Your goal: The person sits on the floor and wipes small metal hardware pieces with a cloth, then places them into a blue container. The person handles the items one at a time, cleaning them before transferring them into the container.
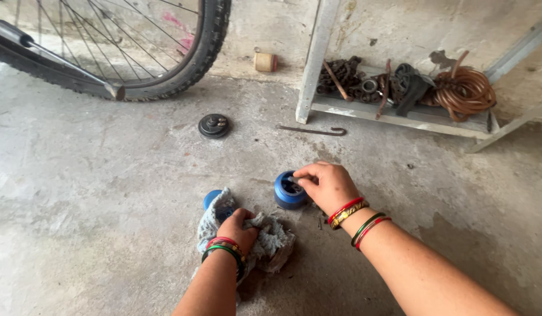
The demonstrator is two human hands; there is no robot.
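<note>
head view | right hand (328, 186) pinching rim of blue wheel (288, 191) on concrete floor (107, 175) | left hand (239, 229) clenched on grey rag (265, 243) – second blue wheel (211, 199) under it | best steadied flat, wiped from the bore outward – firm grip

Both forearms are bare, with no sleeves in view, and both hands are bare too, without gloves or rings that can be made out. The left hand (240, 227) has a stack of thin bangles at the wrist, red, gold and green. The right hand (326, 186) wears a red and gold pair at the wrist, and a green and red pair sits a little further up the forearm.
</note>
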